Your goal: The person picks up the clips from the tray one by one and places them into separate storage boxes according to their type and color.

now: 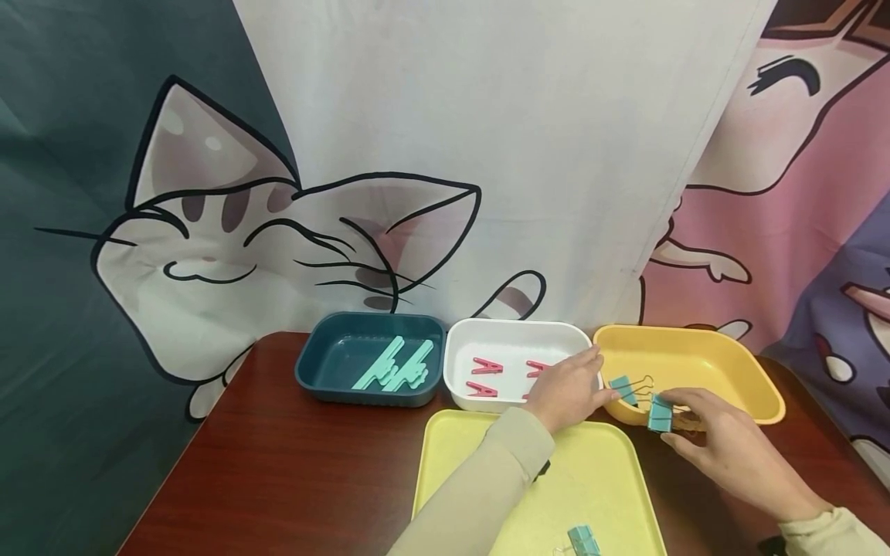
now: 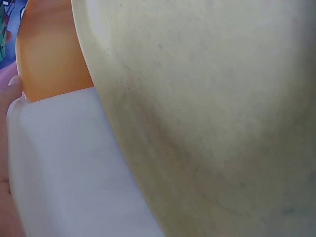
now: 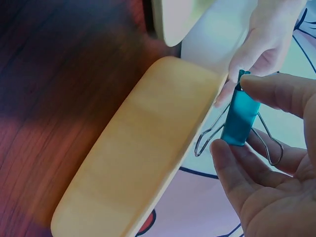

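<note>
Between thumb and fingertips my right hand (image 1: 730,448) pinches a teal binder clip (image 3: 240,118), its wire handles spread to both sides. The clip is at the near rim of the yellow bin (image 1: 695,333). A second teal binder clip (image 1: 623,390) lies in that bin's left end. My left hand (image 1: 565,388) reaches over the right end of the white bin (image 1: 518,324), fingers extended at the rim where it meets the yellow bin. Its thumb points toward the clip in the bin. Pink clothespins (image 1: 487,366) lie in the white bin, some partly hidden by this hand.
Light yellow tray (image 1: 445,440) lies in front of the bins, with another teal binder clip (image 1: 582,540) at its near side. Some dark object (image 1: 542,469) shows beside my left sleeve. The dark blue bin (image 1: 320,394) at left holds mint-green clips (image 1: 410,367). A printed curtain hangs behind.
</note>
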Available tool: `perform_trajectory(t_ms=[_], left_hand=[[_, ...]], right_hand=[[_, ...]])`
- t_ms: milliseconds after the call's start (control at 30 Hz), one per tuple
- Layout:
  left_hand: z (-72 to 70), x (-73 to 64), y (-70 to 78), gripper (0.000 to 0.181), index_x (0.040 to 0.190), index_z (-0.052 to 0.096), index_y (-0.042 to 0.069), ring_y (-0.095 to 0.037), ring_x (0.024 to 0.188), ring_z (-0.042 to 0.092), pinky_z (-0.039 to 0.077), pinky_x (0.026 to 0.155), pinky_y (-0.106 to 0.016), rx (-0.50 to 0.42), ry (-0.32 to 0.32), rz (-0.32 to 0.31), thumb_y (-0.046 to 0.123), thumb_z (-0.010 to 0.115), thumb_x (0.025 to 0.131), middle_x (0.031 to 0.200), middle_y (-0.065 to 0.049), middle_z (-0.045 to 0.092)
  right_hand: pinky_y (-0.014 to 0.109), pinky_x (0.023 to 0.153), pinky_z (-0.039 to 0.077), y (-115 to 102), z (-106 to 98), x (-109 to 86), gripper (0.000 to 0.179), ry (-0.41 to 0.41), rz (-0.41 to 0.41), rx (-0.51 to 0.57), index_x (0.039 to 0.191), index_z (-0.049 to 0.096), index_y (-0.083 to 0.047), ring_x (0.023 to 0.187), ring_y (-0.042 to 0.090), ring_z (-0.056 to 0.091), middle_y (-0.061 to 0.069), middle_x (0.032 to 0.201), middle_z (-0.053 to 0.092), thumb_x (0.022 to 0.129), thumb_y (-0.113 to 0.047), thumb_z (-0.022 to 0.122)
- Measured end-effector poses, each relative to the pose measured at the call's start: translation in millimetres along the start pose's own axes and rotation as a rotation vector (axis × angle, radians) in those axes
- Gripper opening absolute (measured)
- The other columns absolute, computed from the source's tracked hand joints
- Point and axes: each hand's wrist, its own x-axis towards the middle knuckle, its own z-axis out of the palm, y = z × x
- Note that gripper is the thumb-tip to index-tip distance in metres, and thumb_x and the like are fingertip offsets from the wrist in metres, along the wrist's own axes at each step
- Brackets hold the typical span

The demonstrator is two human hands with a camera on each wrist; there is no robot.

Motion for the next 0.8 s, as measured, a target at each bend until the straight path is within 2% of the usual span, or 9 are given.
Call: perform_trajectory(t_ms=[467,600,700,800], left_hand=[[-1.8,-0.5,-0.5,0.068,0.155,0.048,0.019,-0.001,0.145,0.034,0.030,0.112,-0.014,0.002,-0.006,0.000,0.061,0.051,0.101,0.162,0.009,0.036],[-2.9,-0.6,-0.1,0.068,0.155,0.048,0.018,-0.001,0.145,0.035,0.030,0.111,-0.014,0.013,0.000,0.006,0.061,0.051,0.101,0.162,0.008,0.037],[-2.9,-0.8,-0.2,0.068,0.155,0.048,0.018,-0.001,0.145,0.035,0.031,0.111,-0.014,0.016,0.001,0.006,0.061,0.051,0.101,0.162,0.008,0.037],[-2.8,-1.2,-0.3,0.068,0.155,0.048,0.018,-0.001,0.145,0.034,0.032,0.111,-0.014,0.015,-0.001,0.005,0.061,0.051,0.101,0.162,0.009,0.037]], right_hand=[[0.002,0.085,0.034,23,-4,5.2,0.058,0.011,0.012,0.005,0.114,0.070,-0.003,0.092,0.023,0.064,0.010,0.109,0.071,0.060,0.000,0.091],[0.001,0.088,0.029,28,-3,7.1,0.058,0.006,0.015,0.007,0.115,0.069,-0.002,0.096,0.026,0.061,0.014,0.110,0.071,0.061,0.001,0.090],[0.005,0.084,0.035,31,-3,8.6,0.058,-0.007,0.032,-0.004,0.117,0.068,-0.001,0.094,0.028,0.062,0.015,0.111,0.070,0.063,0.000,0.090],[0.016,0.076,0.045,35,-4,10.3,0.057,-0.020,0.052,-0.015,0.117,0.068,-0.001,0.090,0.030,0.065,0.016,0.112,0.069,0.065,-0.002,0.091]])
